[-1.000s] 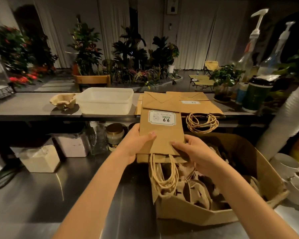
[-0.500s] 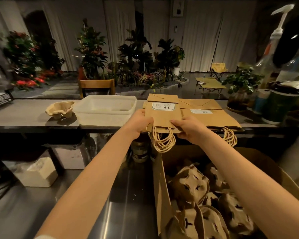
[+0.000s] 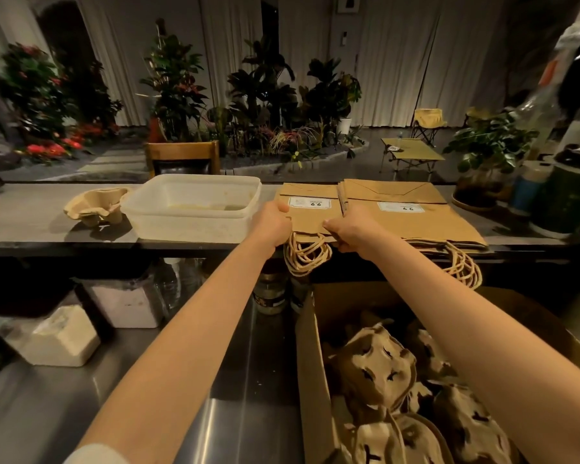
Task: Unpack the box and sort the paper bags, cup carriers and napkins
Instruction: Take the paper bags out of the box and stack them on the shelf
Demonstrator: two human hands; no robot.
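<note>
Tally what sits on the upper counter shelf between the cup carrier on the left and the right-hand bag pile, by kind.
Cup carrier: 1
White plastic tub: 1
Paper bag piles: 2, the small pile held by the left hand and right hand, and the large pile beside it
Total: 4

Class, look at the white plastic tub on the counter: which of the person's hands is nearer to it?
Left. The left hand grips the paper bag right beside the white plastic tub; the right hand holds the bag's other side, farther away.
</note>
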